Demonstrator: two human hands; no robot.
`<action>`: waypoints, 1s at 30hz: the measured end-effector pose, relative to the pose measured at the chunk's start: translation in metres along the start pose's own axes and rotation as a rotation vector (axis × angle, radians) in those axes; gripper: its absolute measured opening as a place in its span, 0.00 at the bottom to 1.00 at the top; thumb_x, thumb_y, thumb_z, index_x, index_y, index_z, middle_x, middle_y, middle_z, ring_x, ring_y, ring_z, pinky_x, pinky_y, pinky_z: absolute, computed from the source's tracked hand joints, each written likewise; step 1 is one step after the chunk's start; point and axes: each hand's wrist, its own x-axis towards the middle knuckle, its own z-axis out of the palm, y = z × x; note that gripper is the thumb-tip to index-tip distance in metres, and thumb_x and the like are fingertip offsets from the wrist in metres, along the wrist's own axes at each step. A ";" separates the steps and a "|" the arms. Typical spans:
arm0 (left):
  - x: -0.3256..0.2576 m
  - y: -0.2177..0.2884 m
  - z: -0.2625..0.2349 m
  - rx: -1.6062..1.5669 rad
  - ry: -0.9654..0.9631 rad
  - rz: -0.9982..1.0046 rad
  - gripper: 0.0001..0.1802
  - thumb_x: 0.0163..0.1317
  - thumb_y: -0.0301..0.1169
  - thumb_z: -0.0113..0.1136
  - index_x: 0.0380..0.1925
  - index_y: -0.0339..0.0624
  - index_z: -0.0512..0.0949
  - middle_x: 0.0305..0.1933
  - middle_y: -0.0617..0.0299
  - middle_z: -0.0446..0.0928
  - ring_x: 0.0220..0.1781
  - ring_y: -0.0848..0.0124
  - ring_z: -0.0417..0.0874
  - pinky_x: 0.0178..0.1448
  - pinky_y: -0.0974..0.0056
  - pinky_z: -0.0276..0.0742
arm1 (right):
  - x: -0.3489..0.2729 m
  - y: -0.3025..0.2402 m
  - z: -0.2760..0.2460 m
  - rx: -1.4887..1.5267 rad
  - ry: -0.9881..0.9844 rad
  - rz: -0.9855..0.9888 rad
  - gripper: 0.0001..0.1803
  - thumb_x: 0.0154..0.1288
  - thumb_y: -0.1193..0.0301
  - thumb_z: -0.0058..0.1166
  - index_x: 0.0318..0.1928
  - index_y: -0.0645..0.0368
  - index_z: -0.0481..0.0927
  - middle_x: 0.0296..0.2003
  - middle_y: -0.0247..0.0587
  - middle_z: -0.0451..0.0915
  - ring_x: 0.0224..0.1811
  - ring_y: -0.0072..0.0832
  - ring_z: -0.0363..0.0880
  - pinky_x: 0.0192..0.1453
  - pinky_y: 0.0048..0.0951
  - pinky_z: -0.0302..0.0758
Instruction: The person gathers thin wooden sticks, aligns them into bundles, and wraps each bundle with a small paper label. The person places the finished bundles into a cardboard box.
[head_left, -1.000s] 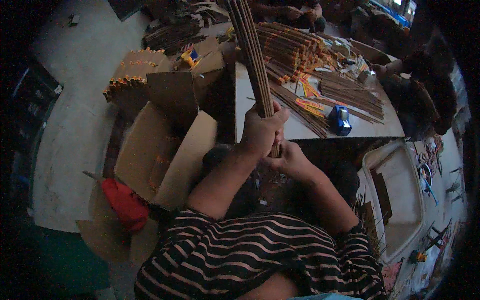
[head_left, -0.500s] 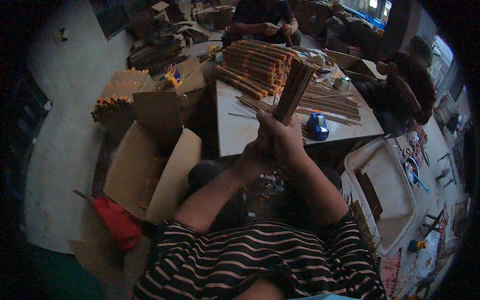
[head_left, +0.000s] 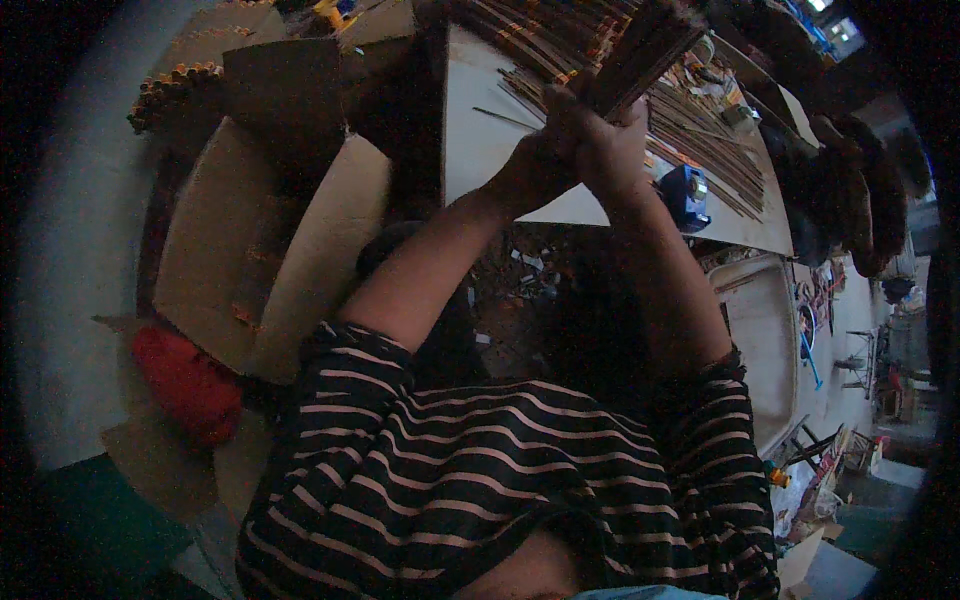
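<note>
Nearest me, I am seeing my two forearms rising from the striped sleeves and meeting over the near edge of the table (head_left: 480, 150). My left hand (head_left: 540, 165) and right hand (head_left: 610, 150) are both wrapping the lower end of one bundle (head_left: 640, 55) of thin brown sticks, fingers curled and pressed tight around it, the hands touching each other. The bundle is slanting up and to the right, away from me, over the table's near edge.

I am judging it light but long, so it will be swinging top-heavy; each stick looks stiff yet thin enough to snap, and loose sticks could be slipping out of the middle. Gripping low with both hands closed all round seems right, with a second hold higher up if it sways.

Just past my hands one small blue tool (head_left: 687, 195) is sitting near the table's right near corner. Farther on, loose sticks (head_left: 700, 120) are lying across the table, too many and too blurred for me to count. Left of the table one open cardboard box (head_left: 270, 230) is standing, with one red bag (head_left: 185, 380) beside it.
</note>
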 end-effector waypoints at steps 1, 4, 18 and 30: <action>0.001 -0.003 -0.001 -0.036 0.028 -0.025 0.25 0.53 0.28 0.55 0.50 0.36 0.59 0.44 0.47 0.70 0.49 0.55 0.72 0.46 0.60 0.73 | 0.005 0.007 0.000 -0.039 0.006 0.019 0.10 0.48 0.68 0.62 0.24 0.60 0.76 0.18 0.29 0.73 0.19 0.17 0.69 0.23 0.22 0.66; 0.000 0.003 -0.003 -0.165 -0.083 -0.287 0.27 0.53 0.29 0.55 0.51 0.37 0.58 0.47 0.47 0.69 0.50 0.56 0.71 0.48 0.60 0.72 | 0.012 0.007 0.008 -0.066 0.063 0.050 0.08 0.48 0.74 0.57 0.20 0.59 0.71 0.15 0.30 0.69 0.15 0.18 0.65 0.19 0.21 0.62; -0.007 0.012 0.021 0.325 0.146 -0.180 0.20 0.54 0.33 0.52 0.46 0.37 0.65 0.43 0.51 0.70 0.45 0.56 0.74 0.44 0.59 0.73 | 0.016 0.006 -0.008 0.228 0.287 0.031 0.08 0.51 0.72 0.57 0.22 0.60 0.72 0.14 0.30 0.68 0.14 0.18 0.65 0.18 0.21 0.61; -0.039 0.035 0.036 -0.067 0.107 -0.471 0.13 0.51 0.31 0.54 0.37 0.40 0.66 0.26 0.50 0.73 0.32 0.51 0.77 0.35 0.53 0.73 | 0.002 -0.038 -0.022 0.224 0.369 0.127 0.10 0.54 0.69 0.51 0.20 0.56 0.67 0.12 0.30 0.61 0.11 0.21 0.59 0.15 0.23 0.57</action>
